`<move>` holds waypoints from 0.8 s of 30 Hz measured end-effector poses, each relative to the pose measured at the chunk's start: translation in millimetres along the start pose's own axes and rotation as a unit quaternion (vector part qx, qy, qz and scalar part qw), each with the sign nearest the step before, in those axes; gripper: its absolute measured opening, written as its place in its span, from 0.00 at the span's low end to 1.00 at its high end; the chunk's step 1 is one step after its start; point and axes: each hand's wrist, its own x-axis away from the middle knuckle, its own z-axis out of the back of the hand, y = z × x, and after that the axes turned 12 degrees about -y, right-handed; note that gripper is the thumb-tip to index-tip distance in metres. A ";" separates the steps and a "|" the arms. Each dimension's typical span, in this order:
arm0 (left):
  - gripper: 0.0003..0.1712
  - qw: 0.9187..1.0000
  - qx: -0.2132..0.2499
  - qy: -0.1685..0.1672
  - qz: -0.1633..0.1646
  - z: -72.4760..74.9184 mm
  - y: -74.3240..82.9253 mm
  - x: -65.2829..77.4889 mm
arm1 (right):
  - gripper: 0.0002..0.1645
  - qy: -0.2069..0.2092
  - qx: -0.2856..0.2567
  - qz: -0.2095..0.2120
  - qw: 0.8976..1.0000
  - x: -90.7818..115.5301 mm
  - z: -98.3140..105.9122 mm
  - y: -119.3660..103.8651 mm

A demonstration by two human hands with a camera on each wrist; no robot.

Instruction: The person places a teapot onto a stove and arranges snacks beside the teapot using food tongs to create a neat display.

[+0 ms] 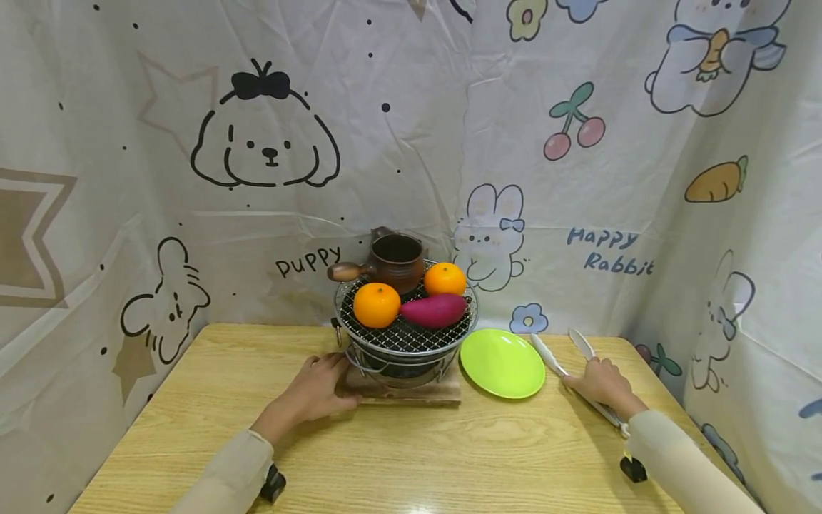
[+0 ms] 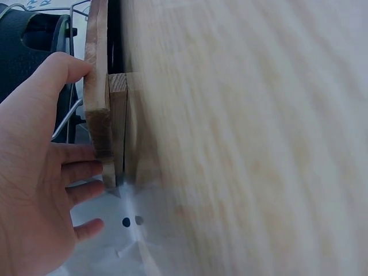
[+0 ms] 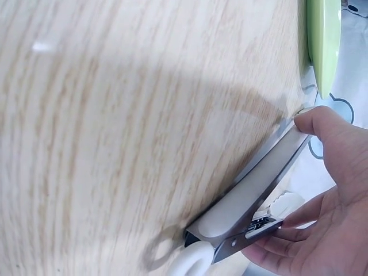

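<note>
My left hand [image 1: 319, 386] holds the left end of a wooden board [image 1: 411, 392]. In the left wrist view its thumb [image 2: 73, 68] lies against the board and the other fingers reach along its end. On the board stands a round tabletop grill [image 1: 411, 353]. Its wire mesh carries a brown clay pot [image 1: 401, 264] with a wooden handle, two oranges, one in front [image 1: 377, 305] and one behind [image 1: 444, 279], and a purple sweet potato [image 1: 434, 311]. My right hand [image 1: 602, 385] grips metal tongs [image 3: 247, 190] with pale grips, thumb on one arm and fingers around the other; the tongs' tips are spread.
A lime-green plate [image 1: 502, 364] lies between the grill and the tongs. The wooden table [image 1: 411, 457] backs onto a printed cloth [image 1: 398, 143] that also hangs at both sides. The pot's handle sticks out left past the grill's rim.
</note>
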 end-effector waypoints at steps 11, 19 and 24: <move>0.49 0.999 0.006 -0.036 0.010 12.3 3.4 1.8 | 0.48 -0.019 0.006 0.004 1.000 1.0 5.0 -0.9; 0.49 0.999 -0.004 -0.037 0.002 11.8 1.3 1.4 | 0.51 -0.035 0.011 -0.014 0.999 0.5 5.6 -3.7; 0.47 0.999 -0.006 -0.034 -0.006 11.0 0.3 1.1 | 0.52 -0.041 0.018 -0.020 0.999 2.1 6.6 -6.8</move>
